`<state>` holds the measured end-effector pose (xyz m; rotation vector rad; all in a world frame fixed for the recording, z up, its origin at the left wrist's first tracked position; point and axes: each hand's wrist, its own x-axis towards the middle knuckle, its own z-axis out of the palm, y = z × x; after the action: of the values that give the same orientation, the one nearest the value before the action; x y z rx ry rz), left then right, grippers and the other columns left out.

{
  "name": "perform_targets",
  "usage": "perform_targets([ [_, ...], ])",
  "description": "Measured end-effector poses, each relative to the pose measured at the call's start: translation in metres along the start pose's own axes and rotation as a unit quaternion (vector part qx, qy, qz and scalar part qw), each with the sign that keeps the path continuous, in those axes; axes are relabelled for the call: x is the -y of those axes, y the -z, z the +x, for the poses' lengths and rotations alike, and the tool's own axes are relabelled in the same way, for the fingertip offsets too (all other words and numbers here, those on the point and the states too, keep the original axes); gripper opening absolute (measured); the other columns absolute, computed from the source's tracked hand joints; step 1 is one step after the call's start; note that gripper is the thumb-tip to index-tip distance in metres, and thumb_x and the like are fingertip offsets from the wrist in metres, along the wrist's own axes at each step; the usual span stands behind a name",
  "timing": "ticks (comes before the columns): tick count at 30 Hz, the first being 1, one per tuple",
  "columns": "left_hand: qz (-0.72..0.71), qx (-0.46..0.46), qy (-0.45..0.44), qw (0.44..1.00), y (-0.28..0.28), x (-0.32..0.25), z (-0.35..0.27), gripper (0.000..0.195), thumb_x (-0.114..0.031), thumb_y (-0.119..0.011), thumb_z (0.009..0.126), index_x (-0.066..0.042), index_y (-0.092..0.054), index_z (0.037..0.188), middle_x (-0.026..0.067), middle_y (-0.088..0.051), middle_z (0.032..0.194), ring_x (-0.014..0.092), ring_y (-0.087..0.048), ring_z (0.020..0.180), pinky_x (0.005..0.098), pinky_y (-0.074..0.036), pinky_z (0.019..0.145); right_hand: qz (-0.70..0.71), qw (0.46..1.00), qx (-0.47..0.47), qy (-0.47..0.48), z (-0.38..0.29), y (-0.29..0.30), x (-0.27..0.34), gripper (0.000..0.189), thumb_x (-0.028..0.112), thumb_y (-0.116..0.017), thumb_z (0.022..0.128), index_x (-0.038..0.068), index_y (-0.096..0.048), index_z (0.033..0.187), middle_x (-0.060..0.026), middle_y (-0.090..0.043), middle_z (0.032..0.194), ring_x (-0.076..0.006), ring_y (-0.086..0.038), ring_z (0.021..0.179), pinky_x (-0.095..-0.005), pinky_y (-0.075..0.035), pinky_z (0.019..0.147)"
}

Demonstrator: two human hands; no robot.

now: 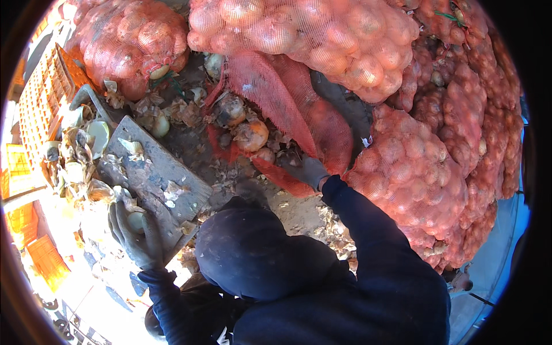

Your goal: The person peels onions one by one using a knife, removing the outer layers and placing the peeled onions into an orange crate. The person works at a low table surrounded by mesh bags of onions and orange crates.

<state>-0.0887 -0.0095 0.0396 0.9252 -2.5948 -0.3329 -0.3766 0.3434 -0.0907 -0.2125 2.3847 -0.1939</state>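
Note:
My left hand, in a grey glove, is curled around a pale onion by the near end of a worn board. Onion skins and scraps lie on that board. My right hand, also gloved, reaches to the mouth of a slack red mesh sack. A dark onion is at its fingertips; whether the fingers grip it is hidden. Several loose onions, among them a brown one, lie at the sack's opening.
Full mesh sacks of onions are piled at the right, and another big sack lies ahead. Orange plastic crates stand at the left. A curved grey handle rises behind the board. Dry skins litter the ground.

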Motion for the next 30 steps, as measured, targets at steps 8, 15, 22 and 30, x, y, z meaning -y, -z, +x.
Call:
perform_targets([
  [8,0.005,-0.007,-0.012,1.0,0.0,-0.001,0.002,0.057,-0.026,-0.064,0.096,0.003,-0.048,0.143,0.027,-0.048,0.143,0.043,-0.044,0.134,0.0518,-0.035,0.112,0.026,0.989,-0.028,0.146,0.054,-0.043,0.058,0.073,0.052,-0.073,0.081,-0.005,-0.056,0.122,-0.0308,-0.065,0.115,-0.0406,-0.065,0.106,-0.0477,-0.052,0.091],
  [15,0.004,-0.004,0.009,1.0,-0.001,0.002,0.0,0.059,-0.023,-0.066,0.094,0.002,-0.048,0.144,0.0261,-0.048,0.145,0.042,-0.042,0.136,0.051,-0.034,0.113,0.105,0.991,-0.02,0.077,0.038,-0.112,0.078,0.091,0.054,-0.075,0.079,-0.004,-0.039,0.139,-0.0327,-0.066,0.108,-0.0461,-0.068,0.096,-0.0514,-0.054,0.083],
  [22,0.0,0.003,0.013,1.0,-0.001,0.005,-0.002,0.064,-0.021,-0.07,0.088,0.0,-0.048,0.144,0.0238,-0.047,0.147,0.042,-0.04,0.139,0.0498,-0.033,0.115,0.309,0.942,-0.068,0.11,0.029,-0.111,0.036,0.083,0.046,-0.081,0.081,-0.002,-0.047,0.139,-0.0199,-0.069,0.113,-0.0348,-0.07,0.098,-0.0436,-0.056,0.086],
  [30,-0.056,-0.006,0.041,0.998,-0.001,0.02,0.02,0.059,-0.019,-0.068,0.09,-0.001,-0.049,0.143,0.0246,-0.048,0.145,0.041,-0.044,0.135,0.0479,-0.036,0.113,0.764,0.535,0.327,0.153,-0.048,0.03,0.071,0.07,0.068,-0.044,0.098,0.013,-0.048,0.14,-0.0104,-0.067,0.111,-0.0076,-0.05,0.053,-0.0173,-0.043,0.045],
])
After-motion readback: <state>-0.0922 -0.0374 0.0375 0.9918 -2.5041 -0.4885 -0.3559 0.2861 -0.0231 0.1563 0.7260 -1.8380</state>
